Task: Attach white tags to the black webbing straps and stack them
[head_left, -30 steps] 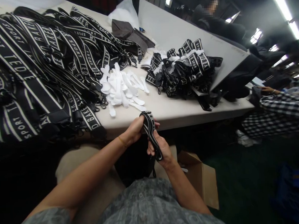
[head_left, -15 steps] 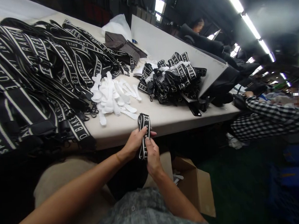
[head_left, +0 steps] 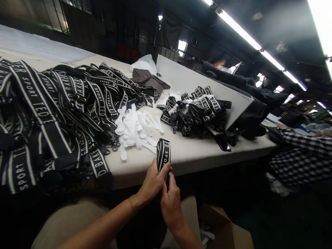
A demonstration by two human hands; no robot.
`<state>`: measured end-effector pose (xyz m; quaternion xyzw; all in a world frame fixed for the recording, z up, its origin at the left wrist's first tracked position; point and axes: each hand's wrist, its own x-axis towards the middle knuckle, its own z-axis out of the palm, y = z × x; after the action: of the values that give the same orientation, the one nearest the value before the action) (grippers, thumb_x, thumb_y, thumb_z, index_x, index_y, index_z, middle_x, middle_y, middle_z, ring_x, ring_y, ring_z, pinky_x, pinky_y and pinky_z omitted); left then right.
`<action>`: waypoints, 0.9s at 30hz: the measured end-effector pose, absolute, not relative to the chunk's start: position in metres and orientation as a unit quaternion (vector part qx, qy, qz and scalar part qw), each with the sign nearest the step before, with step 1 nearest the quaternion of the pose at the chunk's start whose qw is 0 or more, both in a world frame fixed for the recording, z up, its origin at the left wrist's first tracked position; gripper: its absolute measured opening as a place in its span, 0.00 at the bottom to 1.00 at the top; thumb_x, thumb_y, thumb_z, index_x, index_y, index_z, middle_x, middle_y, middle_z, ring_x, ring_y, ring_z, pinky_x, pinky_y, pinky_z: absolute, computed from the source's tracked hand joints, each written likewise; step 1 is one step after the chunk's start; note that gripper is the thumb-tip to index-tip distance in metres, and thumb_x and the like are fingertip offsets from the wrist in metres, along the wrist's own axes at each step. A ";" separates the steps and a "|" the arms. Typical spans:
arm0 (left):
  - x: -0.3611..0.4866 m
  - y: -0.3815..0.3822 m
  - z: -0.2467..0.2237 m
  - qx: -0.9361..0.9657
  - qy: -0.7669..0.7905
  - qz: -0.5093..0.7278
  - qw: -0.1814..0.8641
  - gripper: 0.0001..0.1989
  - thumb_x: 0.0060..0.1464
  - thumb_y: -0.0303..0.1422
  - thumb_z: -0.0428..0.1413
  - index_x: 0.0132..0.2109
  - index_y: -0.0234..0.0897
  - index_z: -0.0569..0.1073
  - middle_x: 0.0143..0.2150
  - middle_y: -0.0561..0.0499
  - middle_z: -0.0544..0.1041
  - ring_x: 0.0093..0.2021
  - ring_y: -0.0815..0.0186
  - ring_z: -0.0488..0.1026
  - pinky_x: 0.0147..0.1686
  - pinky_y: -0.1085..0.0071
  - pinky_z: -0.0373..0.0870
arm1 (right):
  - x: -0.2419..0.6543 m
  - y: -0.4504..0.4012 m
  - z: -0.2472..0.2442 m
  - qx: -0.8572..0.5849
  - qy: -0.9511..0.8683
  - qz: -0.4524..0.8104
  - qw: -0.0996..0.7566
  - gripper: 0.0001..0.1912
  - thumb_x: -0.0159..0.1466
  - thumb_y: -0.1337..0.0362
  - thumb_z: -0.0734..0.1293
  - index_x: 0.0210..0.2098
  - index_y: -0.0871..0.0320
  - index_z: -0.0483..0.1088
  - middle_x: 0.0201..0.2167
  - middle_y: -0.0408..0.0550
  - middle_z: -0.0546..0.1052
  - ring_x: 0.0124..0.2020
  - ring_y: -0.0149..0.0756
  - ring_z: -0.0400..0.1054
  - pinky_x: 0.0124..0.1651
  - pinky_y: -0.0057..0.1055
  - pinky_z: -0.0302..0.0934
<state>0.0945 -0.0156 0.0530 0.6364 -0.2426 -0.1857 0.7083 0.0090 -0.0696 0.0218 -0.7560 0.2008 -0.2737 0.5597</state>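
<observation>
A folded black strap (head_left: 164, 153) with white lettering stands upright between my hands, just off the table's front edge. My left hand (head_left: 153, 179) is closed round its middle, thumb over the front face. Below it, my right hand (head_left: 170, 198) is closed on the strap's lower end, which the fingers mostly hide. Beyond the strap lies a pile of white plastic pieces (head_left: 134, 128). A big heap of loose black straps (head_left: 54, 119) covers the left of the table. Bundled straps with white bands (head_left: 198, 109) lie to the right of the white pieces.
The pale table (head_left: 140, 170) has an upright white board (head_left: 197, 78) behind the bundles. Dark brown cloth (head_left: 148, 81) and a plastic bag (head_left: 144, 64) lie at the back. An open cardboard box (head_left: 238, 236) is below, right of my knees. A person in checked sleeves (head_left: 303, 154) is at right.
The view has tilted up and shifted left. My left hand now wraps further round the strap, and my right hand has slid down to its lower end.
</observation>
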 end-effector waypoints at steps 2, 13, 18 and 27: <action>0.099 -0.013 0.056 0.635 -0.273 -0.199 0.695 0.15 0.61 0.44 0.53 0.40 0.35 0.71 0.36 0.45 0.80 0.37 0.60 0.76 0.41 0.67 0.69 | 0.007 -0.072 0.025 -0.772 0.207 -0.249 0.547 0.28 0.67 0.49 0.62 0.62 0.55 0.63 0.56 0.58 0.73 0.60 0.52 0.64 0.61 0.46 0.58; 0.110 0.018 0.080 0.371 -0.349 -0.495 0.704 0.16 0.62 0.47 0.51 0.44 0.37 0.69 0.29 0.51 0.75 0.25 0.66 0.74 0.27 0.73 0.69 | 0.015 -0.126 0.069 -0.622 0.046 -0.126 0.771 0.46 0.50 0.33 0.69 0.59 0.53 0.66 0.53 0.62 0.72 0.44 0.55 0.74 0.31 0.43 0.72; 0.107 0.009 0.065 0.393 -0.315 -0.504 0.702 0.19 0.59 0.46 0.55 0.48 0.36 0.69 0.28 0.51 0.75 0.21 0.70 0.70 0.23 0.75 0.66 | 0.044 -0.103 0.071 -0.506 0.080 -0.194 0.837 0.23 0.57 0.46 0.71 0.49 0.46 0.70 0.33 0.45 0.72 0.34 0.40 0.72 0.38 0.40 0.73; 0.134 0.019 0.073 0.606 -0.358 -0.195 0.683 0.15 0.60 0.37 0.54 0.52 0.42 0.73 0.50 0.45 0.77 0.49 0.54 0.72 0.54 0.63 0.66 | 0.105 -0.089 0.075 -0.570 0.081 -0.357 0.735 0.10 0.63 0.54 0.69 0.35 0.52 0.68 0.20 0.38 0.62 0.25 0.32 0.62 0.35 0.32 0.65</action>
<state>0.1343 0.0185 0.0726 0.6060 -0.3577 -0.1952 0.6831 0.1051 -0.0893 0.0747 -0.5703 0.0813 -0.3568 0.7354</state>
